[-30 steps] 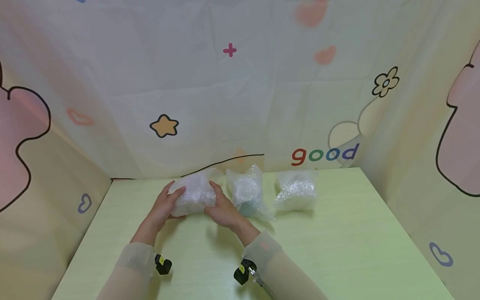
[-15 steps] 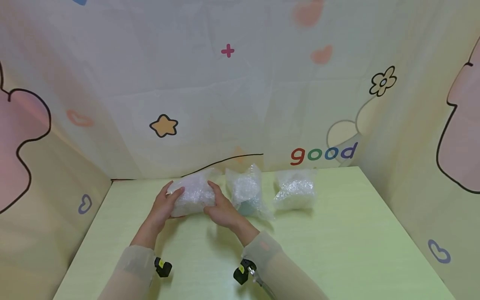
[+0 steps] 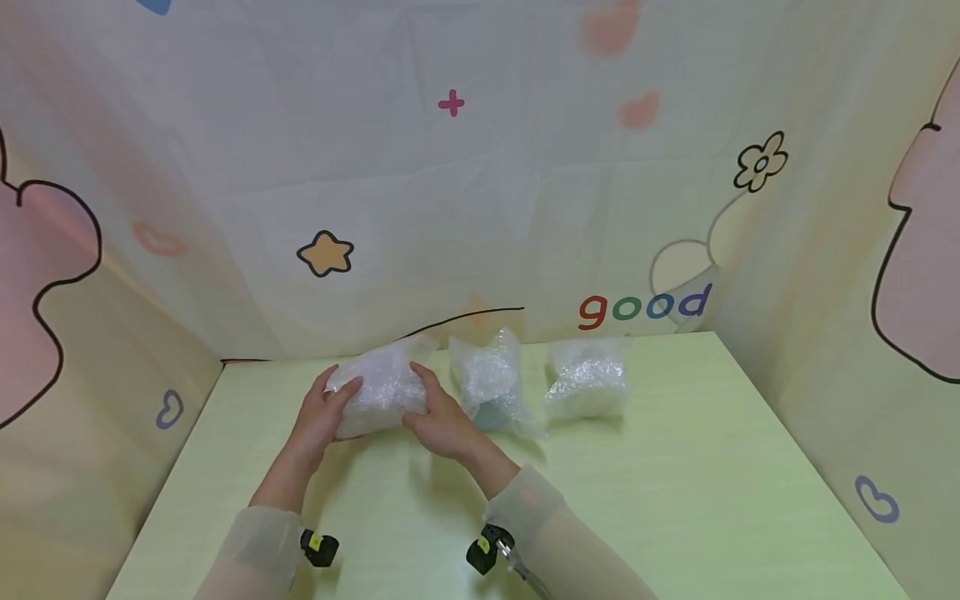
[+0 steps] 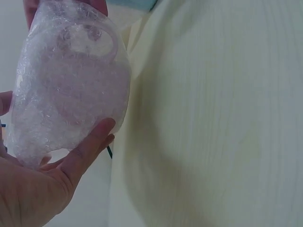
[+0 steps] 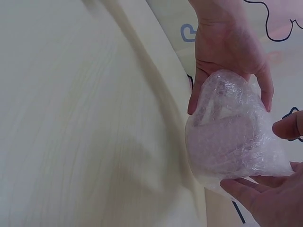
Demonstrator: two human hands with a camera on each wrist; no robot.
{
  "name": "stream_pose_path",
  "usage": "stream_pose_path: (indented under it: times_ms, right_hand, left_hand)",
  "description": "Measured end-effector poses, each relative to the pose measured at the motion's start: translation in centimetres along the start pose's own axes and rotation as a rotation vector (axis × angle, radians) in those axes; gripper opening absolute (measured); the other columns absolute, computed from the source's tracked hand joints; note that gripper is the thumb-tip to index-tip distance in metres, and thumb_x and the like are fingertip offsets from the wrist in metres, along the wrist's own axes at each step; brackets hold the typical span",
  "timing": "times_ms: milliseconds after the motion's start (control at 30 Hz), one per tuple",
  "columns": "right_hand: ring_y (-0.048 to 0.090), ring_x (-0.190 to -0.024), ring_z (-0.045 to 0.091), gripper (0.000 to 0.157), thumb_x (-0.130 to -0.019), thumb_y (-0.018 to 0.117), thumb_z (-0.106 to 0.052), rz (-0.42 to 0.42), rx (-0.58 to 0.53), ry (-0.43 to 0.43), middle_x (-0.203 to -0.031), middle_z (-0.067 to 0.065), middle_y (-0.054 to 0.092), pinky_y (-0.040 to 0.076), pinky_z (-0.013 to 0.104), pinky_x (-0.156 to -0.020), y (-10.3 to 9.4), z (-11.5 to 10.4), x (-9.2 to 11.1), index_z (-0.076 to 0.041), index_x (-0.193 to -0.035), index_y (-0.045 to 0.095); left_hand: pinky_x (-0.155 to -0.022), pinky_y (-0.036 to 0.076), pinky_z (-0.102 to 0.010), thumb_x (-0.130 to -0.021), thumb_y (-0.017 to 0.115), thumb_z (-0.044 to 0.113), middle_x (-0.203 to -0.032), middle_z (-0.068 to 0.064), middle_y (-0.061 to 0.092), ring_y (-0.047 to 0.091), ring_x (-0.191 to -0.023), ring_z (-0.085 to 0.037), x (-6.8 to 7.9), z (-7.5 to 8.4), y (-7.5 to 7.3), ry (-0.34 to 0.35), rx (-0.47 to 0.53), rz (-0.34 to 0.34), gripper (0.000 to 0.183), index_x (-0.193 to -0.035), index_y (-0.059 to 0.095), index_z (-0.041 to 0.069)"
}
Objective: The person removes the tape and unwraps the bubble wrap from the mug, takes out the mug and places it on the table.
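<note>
left grip (image 3: 317,423) and right grip (image 3: 444,422) hold one bubble-wrapped parcel (image 3: 381,392).

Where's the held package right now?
In the head view, the held package is left of centre toward the table's back, between left hand and right hand, with the middle package just right.

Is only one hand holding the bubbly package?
No, the left hand and the right hand both hold the bubble-wrapped package.
</note>
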State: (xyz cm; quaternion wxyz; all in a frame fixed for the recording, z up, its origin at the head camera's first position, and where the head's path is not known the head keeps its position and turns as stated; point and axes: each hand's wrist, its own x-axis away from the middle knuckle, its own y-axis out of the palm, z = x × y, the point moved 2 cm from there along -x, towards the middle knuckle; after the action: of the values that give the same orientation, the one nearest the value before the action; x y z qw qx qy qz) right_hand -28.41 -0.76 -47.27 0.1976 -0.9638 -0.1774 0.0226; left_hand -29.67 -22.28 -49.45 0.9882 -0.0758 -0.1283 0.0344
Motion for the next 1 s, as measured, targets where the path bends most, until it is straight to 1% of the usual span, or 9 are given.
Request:
stream_pose_path:
  times_ms: [133,200,267,333,433,567,600,833,1000]
  right_hand:
    - [0.052,-0.120,0.028,0.077,-0.093,0.059,-0.021,0.007,0.014,-0.001,-0.149,0.016,0.053,0.041,0.050,-0.108,-0.1,0.1,0.3,-0.026,-0.163,0.027]
    - [0.052,-0.118,0.028,0.074,-0.095,0.059,-0.023,0.008,0.019,-0.003,-0.149,0.015,0.054,0.042,0.050,-0.107,-0.2,0.0,0.5,-0.025,-0.163,0.028]
    - [0.053,-0.117,0.028,0.073,-0.096,0.058,-0.024,0.010,0.025,-0.009,-0.151,0.015,0.054,0.042,0.051,-0.109,-0.3,0.0,0.7,-0.025,-0.162,0.029]
    - [0.054,-0.116,0.027,0.072,-0.095,0.059,-0.024,0.014,0.032,-0.015,-0.151,0.014,0.054,0.043,0.050,-0.108,-0.5,0.0,0.9,-0.025,-0.162,0.030]
    - [0.054,-0.113,0.027,0.072,-0.095,0.059,-0.023,0.019,0.038,-0.027,-0.149,0.014,0.055,0.044,0.049,-0.105,-0.7,0.0,1.1,-0.024,-0.161,0.032]
    - [0.054,-0.112,0.027,0.071,-0.095,0.059,-0.023,0.013,0.042,-0.040,-0.150,0.014,0.055,0.045,0.046,-0.102,-0.9,0.1,1.3,-0.023,-0.161,0.034]
    - [0.054,-0.112,0.027,0.070,-0.095,0.059,-0.023,0.010,0.045,-0.044,-0.150,0.014,0.055,0.045,0.046,-0.101,-0.9,0.2,1.3,-0.023,-0.161,0.034]
    - [0.056,-0.107,0.025,0.068,-0.095,0.059,-0.026,0.007,0.065,-0.050,-0.142,0.013,0.059,0.046,0.042,-0.095,-1.0,0.3,1.8,-0.024,-0.159,0.037]
    - [0.056,-0.109,0.025,0.064,-0.097,0.060,-0.029,0.017,0.080,-0.055,-0.144,0.012,0.059,0.046,0.044,-0.099,-1.1,0.3,2.3,-0.025,-0.157,0.040]
  left_hand:
    - [-0.084,0.063,-0.048,-0.101,0.062,0.051,-0.164,-0.024,0.031,0.044,-0.140,-0.038,0.6,0.1,0.2,-0.009,-0.028,0.013,0.088,-0.167,0.012,0.021]
    - [-0.093,0.060,-0.049,-0.100,0.061,0.054,-0.163,-0.025,0.033,0.044,-0.140,-0.037,0.9,0.2,0.2,-0.013,-0.068,0.027,0.089,-0.167,0.012,0.021]
    - [-0.105,0.053,-0.052,-0.100,0.060,0.056,-0.161,-0.025,0.035,0.044,-0.141,-0.037,1.2,0.1,0.3,-0.018,-0.101,0.037,0.090,-0.167,0.012,0.021]
    - [-0.111,0.047,-0.054,-0.100,0.060,0.058,-0.162,-0.025,0.034,0.043,-0.142,-0.037,1.5,0.1,0.4,-0.015,-0.123,0.047,0.091,-0.167,0.012,0.019]
    - [-0.103,0.054,-0.054,-0.099,0.061,0.057,-0.162,-0.025,0.033,0.042,-0.142,-0.039,1.9,0.1,0.7,-0.018,-0.084,0.056,0.092,-0.167,0.012,0.019]
    - [-0.083,0.063,-0.049,-0.099,0.064,0.054,-0.157,-0.025,0.037,0.047,-0.136,-0.039,2.4,-0.1,1.1,-0.035,-0.018,0.082,0.092,-0.167,0.013,0.020]
    - [-0.081,0.063,-0.047,-0.098,0.064,0.054,-0.156,-0.025,0.038,0.048,-0.134,-0.038,2.6,-0.1,1.2,-0.037,-0.015,0.090,0.092,-0.167,0.013,0.019]
    - [-0.084,0.061,-0.036,-0.099,0.062,0.057,-0.143,-0.021,0.045,0.056,-0.122,-0.031,4.0,-0.1,1.7,-0.035,-0.038,0.126,0.089,-0.165,0.018,0.016]
    - [-0.088,0.054,-0.033,-0.097,0.062,0.061,-0.142,-0.020,0.045,0.055,-0.122,-0.031,4.6,-0.5,1.9,-0.051,-0.058,0.135,0.091,-0.163,0.020,0.014]
